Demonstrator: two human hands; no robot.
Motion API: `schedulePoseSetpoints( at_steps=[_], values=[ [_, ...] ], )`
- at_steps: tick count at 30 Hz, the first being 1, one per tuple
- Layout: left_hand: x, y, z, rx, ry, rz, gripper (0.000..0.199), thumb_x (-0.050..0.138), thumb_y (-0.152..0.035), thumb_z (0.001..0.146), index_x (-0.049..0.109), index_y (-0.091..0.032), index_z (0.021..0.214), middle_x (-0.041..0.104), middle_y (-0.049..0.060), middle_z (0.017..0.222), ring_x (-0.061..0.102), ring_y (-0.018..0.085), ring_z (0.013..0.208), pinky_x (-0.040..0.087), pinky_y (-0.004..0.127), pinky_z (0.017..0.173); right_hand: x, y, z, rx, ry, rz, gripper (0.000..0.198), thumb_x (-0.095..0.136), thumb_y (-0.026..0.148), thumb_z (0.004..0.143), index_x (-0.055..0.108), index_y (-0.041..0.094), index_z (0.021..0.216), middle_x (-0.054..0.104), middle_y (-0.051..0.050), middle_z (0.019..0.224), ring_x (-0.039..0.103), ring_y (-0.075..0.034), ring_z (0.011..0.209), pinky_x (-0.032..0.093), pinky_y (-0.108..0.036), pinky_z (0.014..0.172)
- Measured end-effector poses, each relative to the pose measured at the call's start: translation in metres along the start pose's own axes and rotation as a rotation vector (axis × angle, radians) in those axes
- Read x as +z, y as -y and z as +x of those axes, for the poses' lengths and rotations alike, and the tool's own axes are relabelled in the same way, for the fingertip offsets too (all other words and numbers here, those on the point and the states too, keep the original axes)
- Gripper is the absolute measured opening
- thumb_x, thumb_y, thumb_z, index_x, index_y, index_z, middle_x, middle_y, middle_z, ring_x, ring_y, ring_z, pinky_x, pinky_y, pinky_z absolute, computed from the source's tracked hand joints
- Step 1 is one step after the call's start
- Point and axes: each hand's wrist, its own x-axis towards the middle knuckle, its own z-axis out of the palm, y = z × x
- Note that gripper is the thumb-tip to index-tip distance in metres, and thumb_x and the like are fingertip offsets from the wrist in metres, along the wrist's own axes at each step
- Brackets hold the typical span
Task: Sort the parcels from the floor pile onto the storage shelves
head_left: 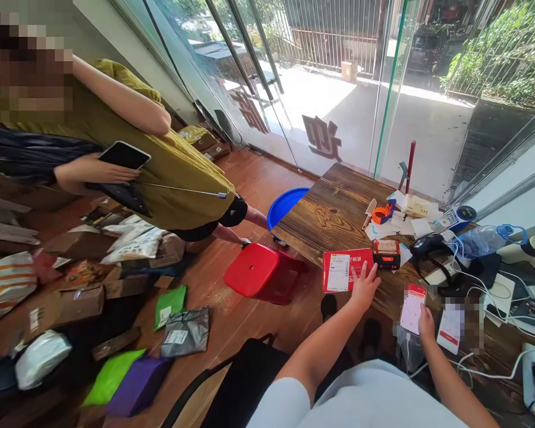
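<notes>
My left hand (365, 286) lies with fingers spread on a red flat parcel (356, 260), which has a white shipping label (337, 272) and sits at the near edge of the wooden table. Its fingertips reach toward a small orange and black device (386, 257) just beyond. In my right hand (425, 325) is a smartphone (412, 308) with a lit pinkish screen and a white cable at its lower end. Beside that hand, to the right, a second lit phone (450, 329) lies on the table.
Paper scraps, an orange tape dispenser (382, 213), a large water bottle (485, 241) and cables crowd the wooden table (321, 217). A red stool (258, 270) and blue tub (288, 205) stand left. Parcels cover the floor. A person in a yellow-green top (178, 178) holds a dark phone (125, 156).
</notes>
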Motion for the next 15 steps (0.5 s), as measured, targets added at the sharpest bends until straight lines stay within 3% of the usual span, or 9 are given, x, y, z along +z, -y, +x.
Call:
schedulePoseSetpoints(
  at_steps=[5,9,12,15],
  values=[
    [-0.044,0.106,-0.003,0.007,0.009,0.094,0.037,0.062,-0.008,0.094,0.073,-0.029,0.123,0.036,0.012,0.171,0.02,0.044,0.161,0.02,0.089,0.115,-0.001,-0.008,-0.002,-0.072,-0.087,-0.143,0.064,0.041,0.08,0.055,0.049,0.026,0.087,0.072,-0.025,0.101,0.062,-0.05,0.12,0.05,-0.058,0.1],
    [-0.109,0.188,0.015,-0.053,0.016,0.124,0.039,0.06,0.001,0.089,0.076,-0.022,0.116,0.047,0.017,0.163,0.027,0.042,0.159,0.028,0.081,0.118,0.001,-0.03,0.021,-0.145,-0.084,-0.303,0.053,0.039,0.07,0.062,0.05,0.026,0.09,0.072,-0.024,0.1,0.068,-0.048,0.109,0.054,-0.057,0.092],
    [-0.144,0.209,0.027,-0.081,-0.006,0.104,0.039,0.067,0.0,0.082,0.077,-0.019,0.115,0.051,0.019,0.159,0.036,0.04,0.156,0.033,0.07,0.122,-0.002,-0.04,0.034,-0.176,-0.084,-0.338,0.045,0.045,0.068,0.062,0.05,0.029,0.084,0.071,-0.02,0.087,0.07,-0.05,0.099,0.056,-0.06,0.089],
    [-0.139,0.195,0.004,-0.118,-0.096,0.054,0.058,0.077,-0.01,0.078,0.068,-0.021,0.134,0.035,0.018,0.17,0.04,0.032,0.155,0.024,0.058,0.13,-0.004,-0.034,0.036,-0.327,-0.059,-0.384,0.038,0.055,0.064,0.06,0.061,0.032,0.08,0.067,-0.018,0.077,0.069,-0.054,0.093,0.055,-0.069,0.083]
  ],
)
